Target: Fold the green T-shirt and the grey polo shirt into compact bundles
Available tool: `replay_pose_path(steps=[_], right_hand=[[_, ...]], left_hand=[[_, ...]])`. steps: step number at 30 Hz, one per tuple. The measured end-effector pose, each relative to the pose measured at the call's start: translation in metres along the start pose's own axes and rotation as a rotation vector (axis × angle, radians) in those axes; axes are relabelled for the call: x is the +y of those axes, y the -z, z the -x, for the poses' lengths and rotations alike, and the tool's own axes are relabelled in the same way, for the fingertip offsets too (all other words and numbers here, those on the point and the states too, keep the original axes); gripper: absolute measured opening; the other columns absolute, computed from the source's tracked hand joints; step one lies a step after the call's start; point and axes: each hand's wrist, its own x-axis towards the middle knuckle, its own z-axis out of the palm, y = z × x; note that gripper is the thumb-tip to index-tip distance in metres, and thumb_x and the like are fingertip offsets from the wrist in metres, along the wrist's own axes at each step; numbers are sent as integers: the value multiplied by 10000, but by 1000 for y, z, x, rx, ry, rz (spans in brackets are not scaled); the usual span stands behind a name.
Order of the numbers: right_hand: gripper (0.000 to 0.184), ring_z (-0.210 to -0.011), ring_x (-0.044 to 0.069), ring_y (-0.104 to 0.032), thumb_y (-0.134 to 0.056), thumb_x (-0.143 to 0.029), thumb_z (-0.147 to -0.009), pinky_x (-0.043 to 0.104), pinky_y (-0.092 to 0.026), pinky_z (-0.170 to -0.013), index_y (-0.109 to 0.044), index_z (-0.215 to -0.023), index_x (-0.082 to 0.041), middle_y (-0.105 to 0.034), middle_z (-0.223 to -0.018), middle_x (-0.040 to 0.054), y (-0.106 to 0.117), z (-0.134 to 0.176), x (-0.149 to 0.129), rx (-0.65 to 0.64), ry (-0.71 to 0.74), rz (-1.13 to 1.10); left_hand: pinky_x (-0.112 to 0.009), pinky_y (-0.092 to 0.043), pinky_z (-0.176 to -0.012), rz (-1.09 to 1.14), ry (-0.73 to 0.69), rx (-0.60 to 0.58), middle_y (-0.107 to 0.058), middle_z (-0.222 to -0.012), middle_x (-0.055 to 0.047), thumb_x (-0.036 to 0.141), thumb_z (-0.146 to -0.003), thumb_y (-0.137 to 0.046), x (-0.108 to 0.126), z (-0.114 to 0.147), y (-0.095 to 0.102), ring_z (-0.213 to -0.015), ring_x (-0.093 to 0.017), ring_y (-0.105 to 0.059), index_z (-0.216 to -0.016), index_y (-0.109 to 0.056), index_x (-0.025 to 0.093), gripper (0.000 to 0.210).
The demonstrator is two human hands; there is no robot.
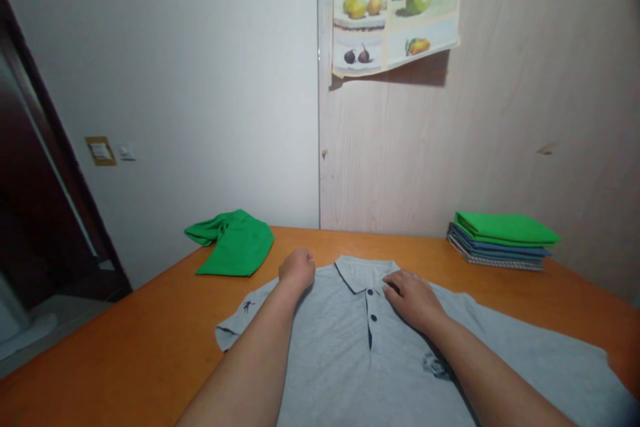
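Observation:
A light grey polo shirt (340, 353) lies front up and spread across the table, its collar at the far side and two dark buttons on its placket. My left hand (299, 269) is closed at the shirt's left shoulder seam, fingers curled in on the cloth. Beside the collar, my right hand (413, 297) rests palm down on the right shoulder area, its fingers stretched out and thumb a little apart. My right forearm partly covers a dark print on the chest. The short sleeve on the left carries a small dark logo.
A crumpled green cloth garment (237, 247) sits at the table's back left. At the back right stands a stack of folded clothes (503, 240), bright green on top. The orange-brown table (165, 320) meets a wall with a fruit picture (395, 23). A dark doorway is at far left.

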Motion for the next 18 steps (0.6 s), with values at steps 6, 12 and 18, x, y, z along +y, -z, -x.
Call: replay_pose_path(steps=[6,12,18], right_hand=[[294,-1082,263,-591,-552,-355,-898,359,-383,-961,-731,-1103,-242,-699,-1146,92,-3,0,1,7,-10,4],[323,-1081,255,-587,-507,-381,-921,354,-386,-951,-715,-1115,-230,-693,-1145,89,-3,1,2,1,6,16],[341,-1106,254,-577,-481,-390,-931,349,-374,-964,-704,-1130,-227,-686,-1166,87,-1,1,-1,-9,2,26]], left_hand=[[-414,-459,-872,-45,77,-46,-738,-1103,-92,233,-876,-493,-9,1,5,-1054,-288,-658,-988,-679,255,219],[-370,-469,-800,-73,130,-92,-744,-1014,-95,261,-855,-544,-22,-4,11,-989,-276,-676,-980,-655,236,168],[-326,-468,-735,-79,120,-178,-741,-882,-61,252,-719,-683,-27,-10,8,-905,-261,-688,-942,-650,240,225]])
